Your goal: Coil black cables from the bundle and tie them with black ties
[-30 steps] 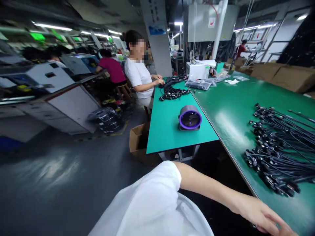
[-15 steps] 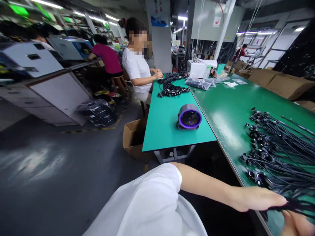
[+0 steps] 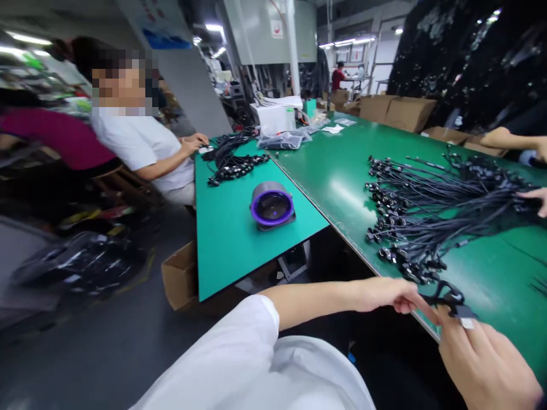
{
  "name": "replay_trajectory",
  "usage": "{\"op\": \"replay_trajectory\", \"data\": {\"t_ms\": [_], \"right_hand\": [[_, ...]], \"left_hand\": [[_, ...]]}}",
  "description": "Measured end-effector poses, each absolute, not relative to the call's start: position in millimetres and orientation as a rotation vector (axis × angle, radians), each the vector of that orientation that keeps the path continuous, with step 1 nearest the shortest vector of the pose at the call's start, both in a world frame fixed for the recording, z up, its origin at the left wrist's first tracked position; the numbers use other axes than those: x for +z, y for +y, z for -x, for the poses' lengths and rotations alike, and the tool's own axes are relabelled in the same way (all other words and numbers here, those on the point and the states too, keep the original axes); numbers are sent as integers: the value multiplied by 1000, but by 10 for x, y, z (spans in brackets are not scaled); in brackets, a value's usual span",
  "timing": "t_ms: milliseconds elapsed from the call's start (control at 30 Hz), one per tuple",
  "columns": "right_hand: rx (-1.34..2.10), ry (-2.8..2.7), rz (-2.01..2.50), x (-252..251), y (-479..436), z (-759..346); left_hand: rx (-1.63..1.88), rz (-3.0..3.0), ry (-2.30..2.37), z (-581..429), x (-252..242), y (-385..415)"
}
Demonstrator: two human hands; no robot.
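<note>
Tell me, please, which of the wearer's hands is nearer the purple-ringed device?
Left. The left hand is at the table edge, right of the device; the right hand is lower and further right.

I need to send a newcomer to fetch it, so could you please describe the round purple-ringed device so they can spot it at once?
Start at the lighter green table that juts out beside the long dark green bench. Near its front end sits the round grey device, alone on bare surface, well short of the black cable bundle by the seated person. Its glowing purple ring around a dark face sets it apart.
</note>
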State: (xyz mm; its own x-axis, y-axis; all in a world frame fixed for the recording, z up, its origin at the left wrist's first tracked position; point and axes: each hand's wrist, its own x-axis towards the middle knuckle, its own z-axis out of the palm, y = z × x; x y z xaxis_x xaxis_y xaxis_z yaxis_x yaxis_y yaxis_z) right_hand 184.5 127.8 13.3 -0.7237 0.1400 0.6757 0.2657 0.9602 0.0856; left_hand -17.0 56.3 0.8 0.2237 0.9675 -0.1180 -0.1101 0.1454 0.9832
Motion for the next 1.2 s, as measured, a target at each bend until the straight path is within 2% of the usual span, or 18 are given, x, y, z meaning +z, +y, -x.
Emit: {"op": "replay_trajectory", "data": {"t_ms": [67,133,300,400,600,700,800,867,933,1100,1133,1200], "right_hand": [[-522,-2384,226,230,1205,-1814],[-632,-2374,150,256,1175,-1800],[-650,-2409,213,180,1168,-1931],[-609,-2432,59,209,1188,-2054],[-583,-2379,-133,253,1216,-2125],[-284,-2355,177,212,1179,-2107],[509,-2301,627,158,1157,-2120],[1057,-2227,747,118,1174,-2163],[1361,-2169,793,91,1214,-2237],[1546,-2299,834,130,1308,-2512],[1476,-2355,800,148,1303,-2554],[1083,-2443,825,174,1257,-2596]], "left_hand": [[1014,-789,950,143,19,547],[1068,-647,984,101,62,488],[1054,-604,884,-11,204,395],[976,-490,833,-72,253,396],[1064,-857,847,-169,360,372],[1209,-1269,963,-206,367,391],[1278,-1741,1150,-227,292,440],[1275,-2023,1231,-233,228,469],[1279,-2265,1265,-235,183,491],[1160,-2697,1322,-238,184,597],[1082,-2768,1311,-249,186,639],[906,-2882,1265,-294,172,739]]}}
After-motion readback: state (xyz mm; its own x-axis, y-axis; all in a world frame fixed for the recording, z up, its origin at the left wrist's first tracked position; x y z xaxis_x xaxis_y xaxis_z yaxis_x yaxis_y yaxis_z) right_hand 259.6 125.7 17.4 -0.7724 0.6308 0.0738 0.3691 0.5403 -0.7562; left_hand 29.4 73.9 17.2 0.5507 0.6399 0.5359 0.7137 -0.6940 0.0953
